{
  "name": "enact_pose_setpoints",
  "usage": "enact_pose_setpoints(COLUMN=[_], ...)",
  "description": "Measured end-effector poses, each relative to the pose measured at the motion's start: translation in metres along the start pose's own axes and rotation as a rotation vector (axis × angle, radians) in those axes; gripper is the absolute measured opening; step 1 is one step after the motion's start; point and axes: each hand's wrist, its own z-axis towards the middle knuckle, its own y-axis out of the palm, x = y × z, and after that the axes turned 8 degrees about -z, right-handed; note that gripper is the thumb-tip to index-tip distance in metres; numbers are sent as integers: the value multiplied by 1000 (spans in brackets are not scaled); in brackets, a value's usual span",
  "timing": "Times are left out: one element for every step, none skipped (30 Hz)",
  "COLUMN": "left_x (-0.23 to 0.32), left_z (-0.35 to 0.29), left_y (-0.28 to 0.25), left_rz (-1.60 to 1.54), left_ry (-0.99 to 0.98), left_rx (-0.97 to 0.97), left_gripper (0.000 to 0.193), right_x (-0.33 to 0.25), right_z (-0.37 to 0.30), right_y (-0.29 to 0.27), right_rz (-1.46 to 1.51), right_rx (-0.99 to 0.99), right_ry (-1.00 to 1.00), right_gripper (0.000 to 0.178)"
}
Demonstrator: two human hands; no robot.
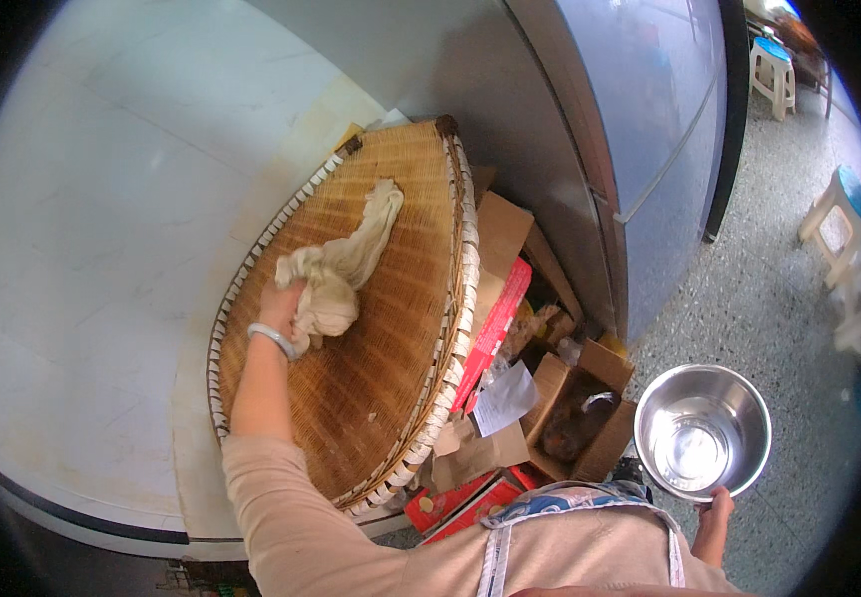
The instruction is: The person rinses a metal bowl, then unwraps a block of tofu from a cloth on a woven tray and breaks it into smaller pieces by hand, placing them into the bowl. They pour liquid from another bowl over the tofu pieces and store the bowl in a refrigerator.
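Observation:
My left hand [279, 306], with a pale bangle on its wrist, is closed on a bunched cream cloth [336, 282]. One end of the cloth trails up and to the right over a large woven bamboo tray [411, 328] with a white-laced rim. Part of that hand is hidden by the cloth's folds. Low on the right, my right hand [715, 509] grips the near rim of a shiny steel basin [654, 438]. Nothing shows inside the basin; its bottom reflects light.
Beside the tray stand open cardboard boxes [602, 453], red cartons [455, 502] and a loose white paper [506, 400]. A grey-blue cabinet [649, 109] rises behind them. White stools with blue tops [839, 214] stand on the speckled floor [714, 308]. White tiles [102, 249] line the left.

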Motion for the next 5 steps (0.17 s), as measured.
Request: enact_pose_setpoints(left_x=[12, 22, 31, 38, 44], left_z=[-2, -3, -7, -8, -9], left_y=[-1, -1, 4, 12, 23], left_rz=[-97, -205, -158, -123, -90], left_ry=[86, 187, 158, 141, 122], left_rx=[-186, -381, -375, -384, -388], left_gripper=[58, 60, 62, 64, 66], right_x=[3, 5, 9, 12, 14], right_z=[1, 3, 7, 12, 16], right_y=[1, 2, 2, 0, -4], right_rz=[24, 55, 53, 57, 66], right_rx=[-14, -39, -52, -70, -95], right_ry=[-9, -12, -26, -35, -40], right_gripper=[26, 27, 29, 30, 32])
